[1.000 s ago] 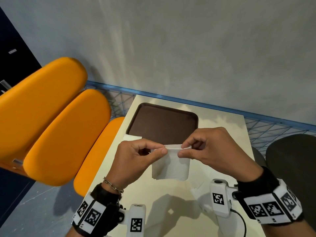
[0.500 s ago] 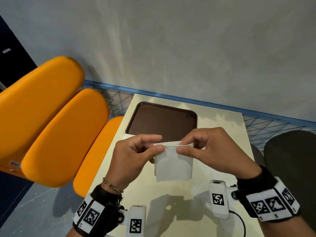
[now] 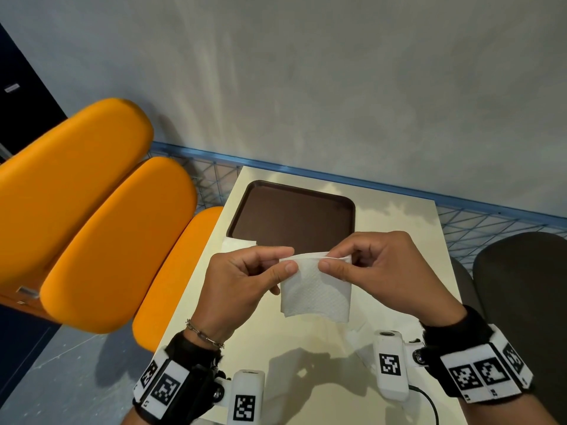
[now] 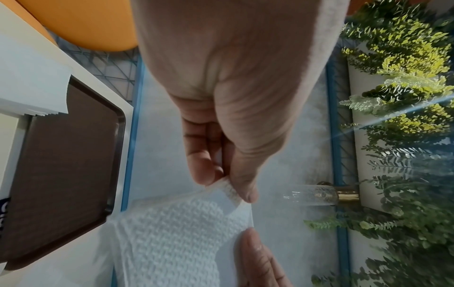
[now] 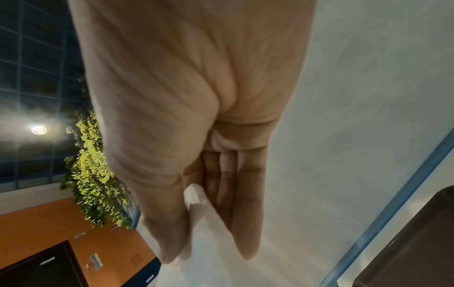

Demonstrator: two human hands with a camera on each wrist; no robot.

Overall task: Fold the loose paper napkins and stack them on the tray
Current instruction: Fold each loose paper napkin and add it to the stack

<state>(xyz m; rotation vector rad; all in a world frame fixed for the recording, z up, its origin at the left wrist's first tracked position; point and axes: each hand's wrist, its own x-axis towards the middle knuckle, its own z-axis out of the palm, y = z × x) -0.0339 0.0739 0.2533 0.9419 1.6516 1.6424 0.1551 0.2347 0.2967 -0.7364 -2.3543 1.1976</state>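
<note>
Napkin pinched in both hands above worktop

Wrist rigs nearest: black straps w/ white blocks carrying black-and-white square markers, plus a thin chain bracelet [image 3: 205,335] on the left wrist. Just beyond, left hand [image 3: 242,282] and right hand [image 3: 379,271] each have a pinch grip, thumb vs. forefinger, on the top edge of one white paper napkin [image 3: 316,294]; thumbs nearly meet at the middle. Napkin hangs down from that edge, roughly square, soft, embossed w/ a fine dimpled weave, lower edge slightly curled, held in the air over the cream, smooth worktop [image 3: 306,357]. Left wrist view: fingertip and thumb clamp a rolled corner of it [image 4: 228,189].

Farther back, a dark brown tray [image 3: 291,216] lies flat on the worktop: rectangular, rounded corners, raised rim, matt inside. Stack of flat white napkins [image 3: 237,244] overlaps its near left corner; layered edges show in the left wrist view.

Left of the worktop: rounded, glossy orange seat pads [image 3: 92,222]. Behind: blue wire-mesh rail [image 3: 491,219], then a plain grey wall.
</note>
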